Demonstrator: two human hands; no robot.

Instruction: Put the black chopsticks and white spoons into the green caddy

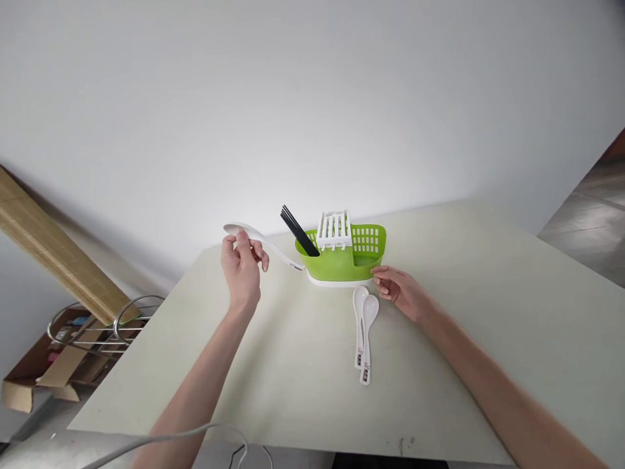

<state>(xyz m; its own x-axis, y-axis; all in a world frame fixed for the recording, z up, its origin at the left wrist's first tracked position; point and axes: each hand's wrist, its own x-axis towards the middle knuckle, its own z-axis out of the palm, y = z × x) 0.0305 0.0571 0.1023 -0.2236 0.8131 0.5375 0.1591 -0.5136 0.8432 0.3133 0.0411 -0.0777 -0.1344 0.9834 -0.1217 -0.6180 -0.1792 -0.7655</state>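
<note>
In my left hand [243,267], raised left of the holder, is a white spoon [276,251]. I pinch it near its bowl, and its long handle slants down to the right towards the holder's left end. My right hand [398,291] has its fingers curled at the lower right end of the green cutlery holder [332,266], gripping its edge. A bundle of black chopsticks [299,231] leans out of the holder's left compartment. A white slotted rack [334,229] sits across its middle. Two white spoons [365,332] lie overlapping on the table, just left of my right hand.
The pale table [303,391] stands against a white wall [312,98]. A grey cable [195,430] crosses at the near edge. To the left are a metal rack [131,312], an open cardboard box [63,371] and a long cardboard piece [58,247].
</note>
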